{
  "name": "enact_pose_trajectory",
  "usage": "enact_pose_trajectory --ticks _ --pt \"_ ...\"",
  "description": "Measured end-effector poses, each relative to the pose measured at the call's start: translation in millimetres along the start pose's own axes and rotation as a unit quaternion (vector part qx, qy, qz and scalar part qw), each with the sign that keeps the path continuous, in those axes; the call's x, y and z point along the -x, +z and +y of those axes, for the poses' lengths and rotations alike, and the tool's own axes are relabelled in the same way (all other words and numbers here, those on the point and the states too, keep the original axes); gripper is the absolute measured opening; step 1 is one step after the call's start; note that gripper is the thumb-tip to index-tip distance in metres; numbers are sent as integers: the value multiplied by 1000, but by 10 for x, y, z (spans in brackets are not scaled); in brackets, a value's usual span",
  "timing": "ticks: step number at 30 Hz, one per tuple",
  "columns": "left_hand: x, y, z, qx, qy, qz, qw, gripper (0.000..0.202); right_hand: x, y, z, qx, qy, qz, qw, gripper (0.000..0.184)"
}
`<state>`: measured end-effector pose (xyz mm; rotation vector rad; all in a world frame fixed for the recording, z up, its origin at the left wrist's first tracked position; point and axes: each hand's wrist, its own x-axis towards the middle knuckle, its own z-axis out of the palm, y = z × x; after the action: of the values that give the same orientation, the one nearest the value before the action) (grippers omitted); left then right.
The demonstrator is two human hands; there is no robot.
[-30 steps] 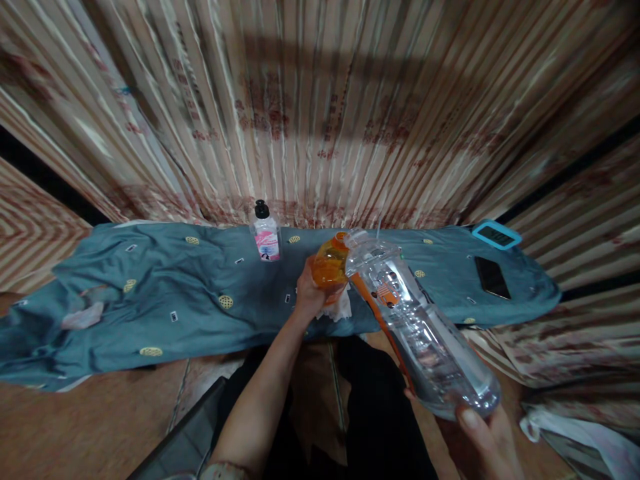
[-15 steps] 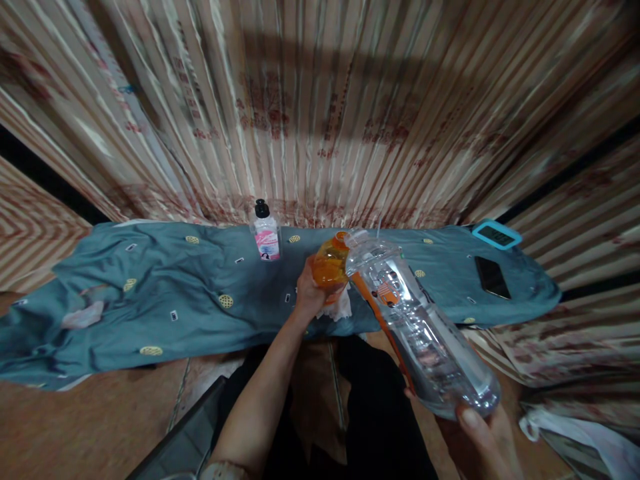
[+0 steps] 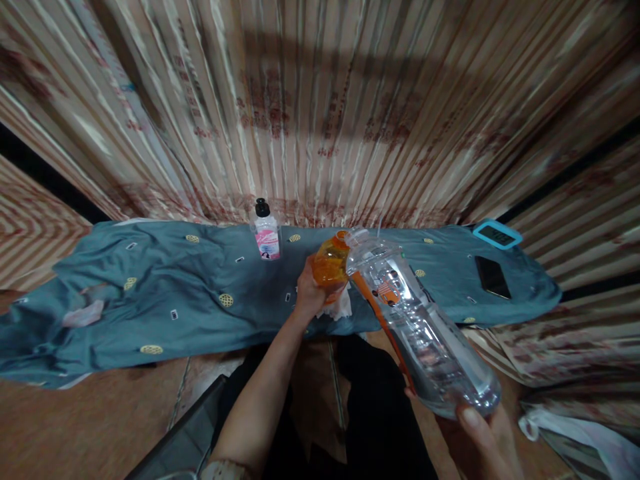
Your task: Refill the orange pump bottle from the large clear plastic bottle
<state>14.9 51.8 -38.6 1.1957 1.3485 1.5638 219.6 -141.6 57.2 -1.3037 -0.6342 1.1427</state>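
The left hand (image 3: 307,293) grips an orange bottle (image 3: 330,263) at the front edge of a blue cloth (image 3: 175,293). The right hand (image 3: 480,440), cut off at the bottom, grasps a tilted clear bottle (image 3: 420,327), the two mouths meeting. Open cloth lies to the left. Nothing has moved since the earlier frame.

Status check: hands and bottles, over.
Left hand gripping orange bottle. Right hand holds clear bottle tilted, mouth at orange bottle's top. Tissue underneath; nothing blocking.

The left hand (image 3: 309,293) grips an orange bottle (image 3: 330,263); the right hand (image 3: 480,440) tilts a clear bottle (image 3: 420,327) against its mouth.
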Motion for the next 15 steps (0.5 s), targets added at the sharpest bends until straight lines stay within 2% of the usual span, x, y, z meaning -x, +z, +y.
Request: enact_pose_trajectory --ticks 15 --pt "-6 -2 -57 -11 9 -5 1000 70 -1 -44 10 6 17 -9 1000 104"
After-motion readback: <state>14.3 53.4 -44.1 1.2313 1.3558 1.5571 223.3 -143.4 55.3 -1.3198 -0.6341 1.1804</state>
